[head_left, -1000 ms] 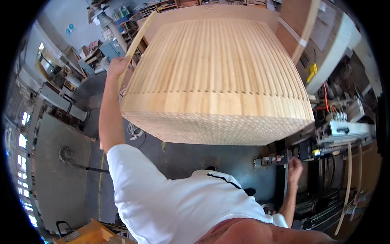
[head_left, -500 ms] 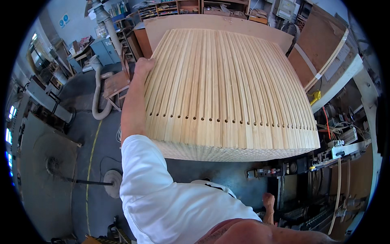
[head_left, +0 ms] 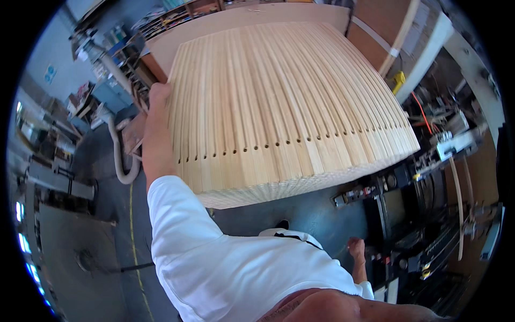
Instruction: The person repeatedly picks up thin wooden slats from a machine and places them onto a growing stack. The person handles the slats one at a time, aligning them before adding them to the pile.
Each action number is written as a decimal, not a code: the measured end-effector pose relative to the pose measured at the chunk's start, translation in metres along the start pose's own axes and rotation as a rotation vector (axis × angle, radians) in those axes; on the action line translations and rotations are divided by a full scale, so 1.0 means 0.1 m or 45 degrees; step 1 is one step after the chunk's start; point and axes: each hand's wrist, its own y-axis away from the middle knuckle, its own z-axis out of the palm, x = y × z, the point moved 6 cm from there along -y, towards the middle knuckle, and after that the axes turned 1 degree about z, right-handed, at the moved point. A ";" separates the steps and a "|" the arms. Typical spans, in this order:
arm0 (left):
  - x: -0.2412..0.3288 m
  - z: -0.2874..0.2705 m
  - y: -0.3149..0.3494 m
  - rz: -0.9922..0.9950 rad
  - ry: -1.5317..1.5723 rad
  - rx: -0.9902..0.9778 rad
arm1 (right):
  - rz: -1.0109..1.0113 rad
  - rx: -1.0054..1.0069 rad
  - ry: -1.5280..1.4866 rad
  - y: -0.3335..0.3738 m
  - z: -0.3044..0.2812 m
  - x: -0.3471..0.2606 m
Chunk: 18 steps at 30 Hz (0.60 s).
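A large stack of pale wooden slats stands in front of me, its top layer lying side by side. Each slat in that layer has a dark round hole near the end closest to me. My left hand is closed at the stack's far left edge, gripping the side of the outermost slats; its fingertips are partly hidden. The arm reaches straight along that side. Low at my right side hangs my right hand, fingers curled in, with nothing visible in it and apart from the stack.
A tan board stands upright behind the stack. Along the right runs machinery with cables and a yellow tool. To the left are a ribbed hose, a blue cabinet and a yellow floor line.
My view has turned, so the stack sits further left and looks tilted. My left hand stays on its left edge. The right hand still hangs at my side, slightly higher in the picture.
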 end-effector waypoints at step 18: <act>-1.13 -2.03 3.06 0.178 1.362 0.693 | -0.097 -0.291 -0.575 0.39 0.46 0.64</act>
